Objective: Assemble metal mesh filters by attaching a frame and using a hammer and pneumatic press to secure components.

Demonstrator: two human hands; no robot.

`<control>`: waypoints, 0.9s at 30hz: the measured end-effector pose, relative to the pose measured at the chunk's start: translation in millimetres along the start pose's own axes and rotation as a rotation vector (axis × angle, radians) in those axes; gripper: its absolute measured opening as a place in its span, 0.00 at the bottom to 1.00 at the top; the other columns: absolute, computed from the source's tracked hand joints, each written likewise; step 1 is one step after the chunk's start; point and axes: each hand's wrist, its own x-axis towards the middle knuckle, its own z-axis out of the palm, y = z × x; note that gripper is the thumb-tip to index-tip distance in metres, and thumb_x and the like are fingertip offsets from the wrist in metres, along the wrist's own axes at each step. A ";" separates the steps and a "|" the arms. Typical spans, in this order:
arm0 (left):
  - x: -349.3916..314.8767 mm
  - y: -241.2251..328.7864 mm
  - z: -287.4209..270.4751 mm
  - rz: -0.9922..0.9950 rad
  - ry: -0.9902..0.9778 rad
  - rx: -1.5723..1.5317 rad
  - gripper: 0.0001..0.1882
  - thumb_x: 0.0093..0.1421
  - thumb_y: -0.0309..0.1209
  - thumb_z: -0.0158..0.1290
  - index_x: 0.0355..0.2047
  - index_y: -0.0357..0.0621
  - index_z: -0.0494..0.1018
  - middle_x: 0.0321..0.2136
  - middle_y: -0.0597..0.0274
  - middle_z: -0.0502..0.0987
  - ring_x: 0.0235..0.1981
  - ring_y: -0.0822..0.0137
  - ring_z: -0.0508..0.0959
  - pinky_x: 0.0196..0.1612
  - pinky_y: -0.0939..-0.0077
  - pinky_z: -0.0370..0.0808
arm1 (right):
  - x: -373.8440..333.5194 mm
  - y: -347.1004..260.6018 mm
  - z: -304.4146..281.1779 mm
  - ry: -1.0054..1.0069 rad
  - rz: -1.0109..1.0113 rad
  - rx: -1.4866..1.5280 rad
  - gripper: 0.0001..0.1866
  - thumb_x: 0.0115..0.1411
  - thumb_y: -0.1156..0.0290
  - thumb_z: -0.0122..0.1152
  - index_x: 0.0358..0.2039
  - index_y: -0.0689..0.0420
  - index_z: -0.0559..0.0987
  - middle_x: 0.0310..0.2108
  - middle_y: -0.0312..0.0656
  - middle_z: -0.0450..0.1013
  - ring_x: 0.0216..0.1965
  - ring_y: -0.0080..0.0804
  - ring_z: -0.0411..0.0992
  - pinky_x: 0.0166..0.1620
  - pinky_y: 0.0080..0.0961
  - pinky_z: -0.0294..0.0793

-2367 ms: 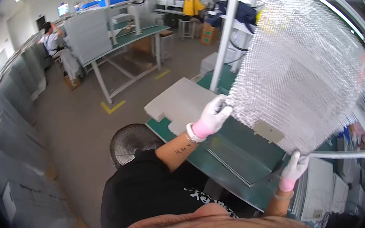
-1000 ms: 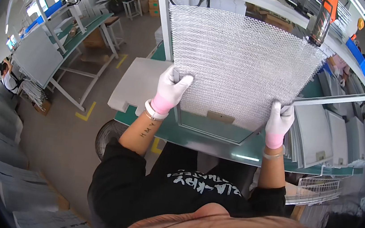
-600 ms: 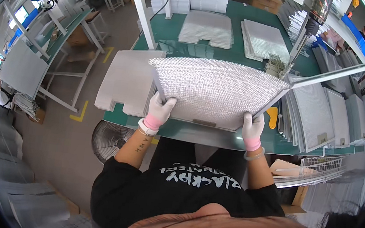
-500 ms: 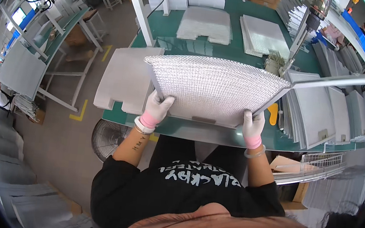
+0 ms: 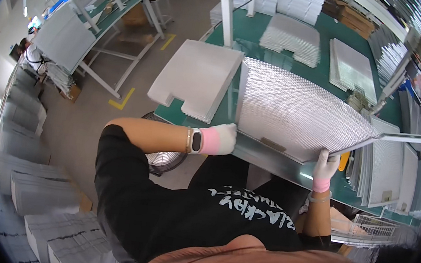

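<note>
A silver metal mesh filter panel [image 5: 301,110] with a thin frame leans tilted over the near edge of the green table. My right hand [image 5: 326,165], in a white glove with a pink cuff, grips its lower right edge, thumb on the front face. My left hand [image 5: 224,138], gloved alike, is closed at the panel's lower left corner; its fingertips are partly hidden. A stack of pale notched panels [image 5: 196,78] lies just left of the mesh panel. Beside my right hand, a yellow tool handle [image 5: 343,161] shows on the table.
More notched sheets [image 5: 291,37] and mesh panels [image 5: 353,67] lie farther back on the green table [image 5: 329,26]. Upright panels [image 5: 387,170] crowd the right side. A metal arm [image 5: 409,138] reaches in there. A floor fan [image 5: 165,161] stands below my left forearm. Another person [image 5: 34,57] works at far left.
My view has turned left, shifting the scene rightward and downward. My left hand has slid down the panel's left side to its lower corner, elbow now raised outward. My right hand keeps its grip.
</note>
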 end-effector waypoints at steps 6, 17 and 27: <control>10.2 6.8 -27.9 0.038 0.067 -0.006 0.05 0.48 0.32 0.54 0.19 0.50 0.79 0.22 0.69 0.77 0.32 0.64 0.75 0.42 0.73 0.69 | 2.2 2.6 -2.4 -0.013 -0.054 -0.052 0.14 0.65 0.71 0.52 0.47 0.67 0.70 0.40 0.41 0.73 0.39 0.25 0.70 0.46 0.21 0.68; -22.9 -52.2 -82.9 -0.384 1.856 -0.390 0.55 0.41 0.54 0.68 0.62 0.37 0.55 0.56 0.50 0.63 0.59 0.51 0.64 0.62 0.46 0.56 | 26.1 -39.0 -12.3 -0.087 -0.146 0.026 0.21 0.60 0.75 0.53 0.54 0.67 0.68 0.47 0.40 0.71 0.46 0.25 0.68 0.52 0.23 0.65; 4.9 -69.8 -85.3 -0.505 1.503 -1.574 0.12 0.56 0.18 0.52 0.41 0.33 0.72 0.38 0.61 0.76 0.38 0.74 0.74 0.43 0.78 0.71 | 66.8 -152.9 9.4 0.063 -0.245 0.053 0.05 0.60 0.78 0.53 0.36 0.65 0.76 0.34 0.39 0.75 0.35 0.21 0.70 0.41 0.18 0.68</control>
